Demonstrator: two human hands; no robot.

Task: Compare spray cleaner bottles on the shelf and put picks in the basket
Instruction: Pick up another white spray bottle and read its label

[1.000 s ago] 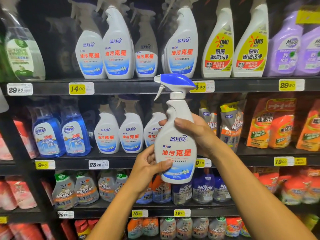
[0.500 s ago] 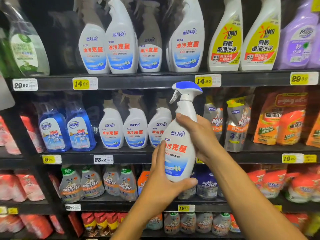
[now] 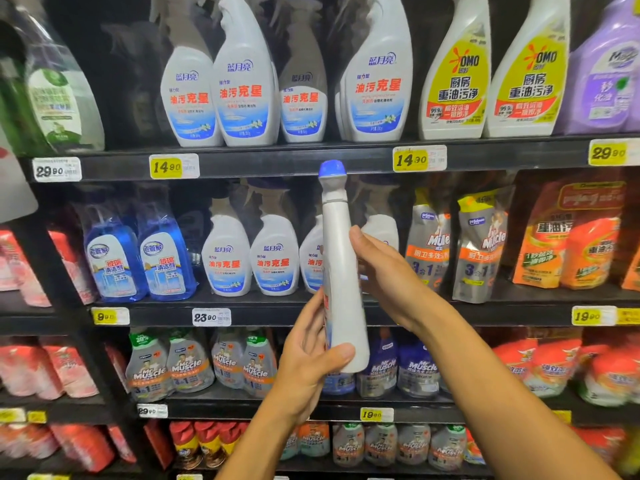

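A white spray bottle (image 3: 341, 271) with a blue trigger cap is upright in front of the shelves, turned edge-on so only its narrow plain side shows. My left hand (image 3: 311, 355) cups its base from the left, thumb across the bottom front. My right hand (image 3: 381, 268) grips its middle from the right. Matching white bottles (image 3: 273, 261) with red lettering stand on the middle shelf behind, and larger ones (image 3: 246, 84) on the top shelf. No basket is in view.
Yellow-labelled spray bottles (image 3: 457, 81) and purple ones (image 3: 606, 74) stand top right. Blue glass-cleaner bottles (image 3: 138, 258) sit middle left, refill pouches (image 3: 481, 247) middle right. The lower shelf (image 3: 311, 408) holds several small bottles. Price tags (image 3: 419, 159) line the shelf edges.
The bottle has been rotated between both hands, from label facing me to side-on. My left hand shifted to its base. The view moved closer to the shelves.
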